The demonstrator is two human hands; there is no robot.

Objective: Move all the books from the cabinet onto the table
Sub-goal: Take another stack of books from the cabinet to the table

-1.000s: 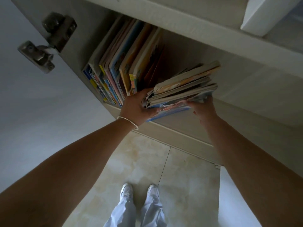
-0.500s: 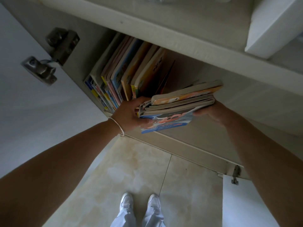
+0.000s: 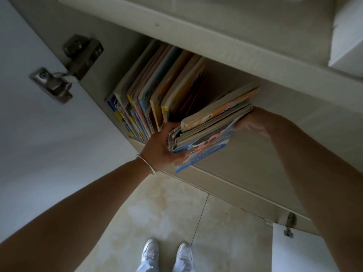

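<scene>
Stack of thin, colourful picture books [image 3: 208, 130] held at the mouth of the beige cabinet [image 3: 196, 42], clamped between left hand [image 3: 159, 148] at the near spine end and right hand [image 3: 249, 124] at the far edge, fingers curled round both ends. Judged fairly heavy, stiff, glossy (covers liable to slide); best supported underneath. Row of upright books [image 3: 149, 99] remaining on the shelf, left. Both arms extended forward.
</scene>
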